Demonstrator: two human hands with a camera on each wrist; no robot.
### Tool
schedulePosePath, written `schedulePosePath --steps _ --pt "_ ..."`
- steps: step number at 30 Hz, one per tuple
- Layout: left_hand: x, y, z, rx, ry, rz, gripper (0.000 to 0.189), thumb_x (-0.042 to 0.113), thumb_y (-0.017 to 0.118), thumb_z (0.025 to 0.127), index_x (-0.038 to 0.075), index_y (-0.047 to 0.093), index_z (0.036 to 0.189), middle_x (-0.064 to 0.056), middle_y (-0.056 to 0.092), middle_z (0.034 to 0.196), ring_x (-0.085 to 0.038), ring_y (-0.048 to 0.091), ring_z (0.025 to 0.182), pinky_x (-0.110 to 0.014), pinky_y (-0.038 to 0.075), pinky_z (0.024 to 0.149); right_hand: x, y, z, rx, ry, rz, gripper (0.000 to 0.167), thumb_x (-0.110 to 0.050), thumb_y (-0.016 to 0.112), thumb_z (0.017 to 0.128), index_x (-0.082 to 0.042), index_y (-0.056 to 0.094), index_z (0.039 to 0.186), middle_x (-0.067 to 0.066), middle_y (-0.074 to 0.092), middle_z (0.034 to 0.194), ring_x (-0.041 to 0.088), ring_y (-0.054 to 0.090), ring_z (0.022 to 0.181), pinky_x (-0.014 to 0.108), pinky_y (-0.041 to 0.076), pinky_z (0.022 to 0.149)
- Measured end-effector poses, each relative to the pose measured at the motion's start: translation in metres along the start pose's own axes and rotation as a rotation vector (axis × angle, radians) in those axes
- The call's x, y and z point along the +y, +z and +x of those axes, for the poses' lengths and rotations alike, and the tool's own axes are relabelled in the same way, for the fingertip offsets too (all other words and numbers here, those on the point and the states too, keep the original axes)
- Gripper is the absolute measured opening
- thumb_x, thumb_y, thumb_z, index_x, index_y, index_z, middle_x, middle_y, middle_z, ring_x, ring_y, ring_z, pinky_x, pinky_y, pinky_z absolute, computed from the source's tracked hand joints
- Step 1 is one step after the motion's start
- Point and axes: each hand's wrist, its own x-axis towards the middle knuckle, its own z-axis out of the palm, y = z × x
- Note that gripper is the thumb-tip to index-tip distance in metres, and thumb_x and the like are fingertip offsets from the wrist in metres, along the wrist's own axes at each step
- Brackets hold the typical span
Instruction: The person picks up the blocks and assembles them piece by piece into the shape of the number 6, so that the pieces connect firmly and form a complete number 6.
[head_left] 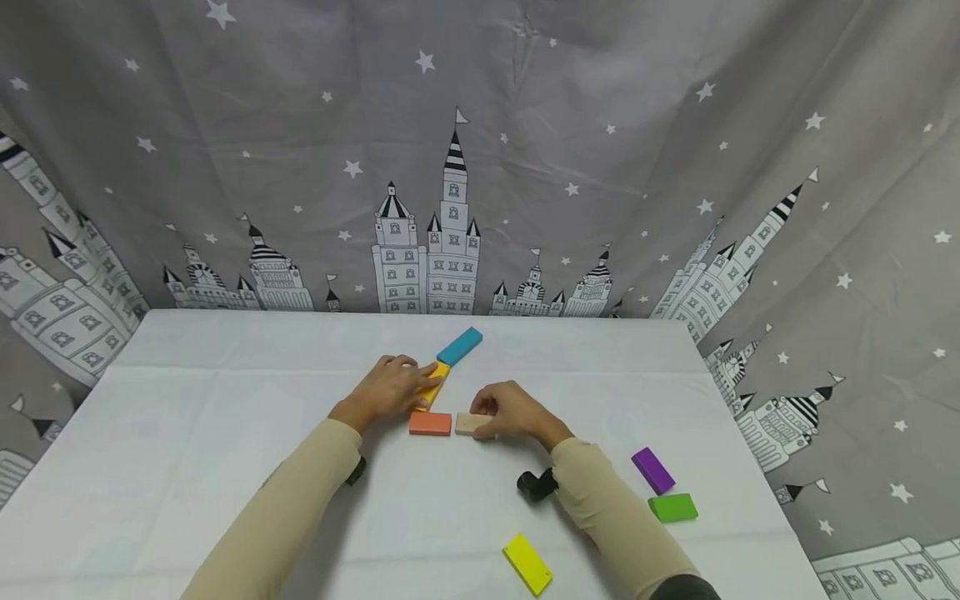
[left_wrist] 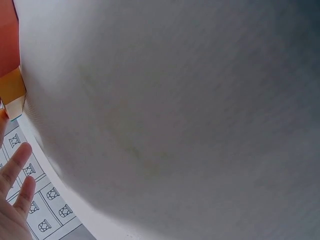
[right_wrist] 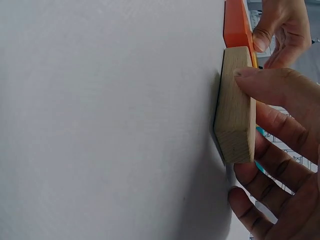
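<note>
In the head view, my right hand [head_left: 513,412] pinches a plain wooden block [head_left: 469,424] just right of an orange-red block [head_left: 430,424]. The right wrist view shows the thumb on the near face of the wooden block [right_wrist: 234,102] and fingers behind it. A narrow gap parts these two blocks in the head view. My left hand [head_left: 390,387] holds an amber-yellow block [head_left: 435,387] between thumb and finger, its other fingers spread. That block slants upward from the orange-red one to a blue block [head_left: 460,346]. Only part of the left hand [left_wrist: 15,200] enters its wrist view.
On the white-covered table [head_left: 225,400], a purple block [head_left: 653,470] and a green block [head_left: 673,507] lie at the right, beside my right forearm. A bright yellow block [head_left: 527,564] lies near the front. Behind the table hangs a grey curtain [head_left: 300,125] with castles and stars.
</note>
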Motion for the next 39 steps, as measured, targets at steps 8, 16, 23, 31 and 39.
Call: schedulePosePath --steps 8,16,23,31,39 --pt "-0.0002 0.0006 -0.0013 0.014 0.009 0.001 0.055 0.036 0.066 0.089 0.021 0.052 0.14 -0.002 0.043 0.149 -0.032 0.043 0.128 -0.055 0.032 0.106 -0.0033 0.002 0.0022 0.007 0.018 -0.008 0.023 -0.014 0.084 0.073 -0.01 0.069 0.091 -0.004 0.059 0.078 0.01 0.051 0.073 0.021 0.044 0.065" --pt "-0.0008 -0.0002 -0.0006 0.006 0.004 0.003 0.055 0.035 0.066 0.089 0.022 0.052 0.14 -0.001 0.044 0.149 -0.032 0.042 0.129 -0.055 0.031 0.106 -0.0051 0.0035 0.0027 0.013 0.015 -0.004 0.023 -0.015 0.084 0.073 -0.01 0.069 0.09 -0.004 0.057 0.077 0.01 0.05 0.072 0.021 0.043 0.063" --pt "-0.0011 0.0005 -0.0018 0.016 0.014 -0.009 0.055 0.035 0.067 0.089 0.021 0.052 0.14 -0.002 0.044 0.149 -0.032 0.043 0.129 -0.055 0.032 0.106 -0.0066 0.0055 0.0019 0.014 0.023 -0.005 0.024 -0.017 0.085 0.073 -0.011 0.069 0.089 -0.005 0.057 0.076 0.01 0.049 0.071 0.021 0.042 0.062" --pt "-0.0006 0.0006 -0.0025 0.019 0.015 -0.015 0.054 0.034 0.067 0.089 0.021 0.053 0.139 -0.002 0.044 0.148 -0.032 0.043 0.128 -0.055 0.031 0.106 -0.0065 0.007 0.0016 0.018 0.023 -0.014 0.024 -0.017 0.085 0.073 -0.01 0.069 0.09 -0.006 0.056 0.074 0.009 0.049 0.069 0.02 0.041 0.061" --pt "-0.0012 0.0001 -0.0018 0.017 0.011 -0.006 0.055 0.035 0.067 0.088 0.021 0.052 0.14 -0.002 0.044 0.148 -0.033 0.043 0.128 -0.055 0.032 0.105 -0.0067 0.0066 0.0011 0.021 0.024 -0.013 0.024 -0.018 0.085 0.073 -0.01 0.069 0.089 -0.006 0.056 0.074 0.009 0.048 0.069 0.02 0.041 0.061"
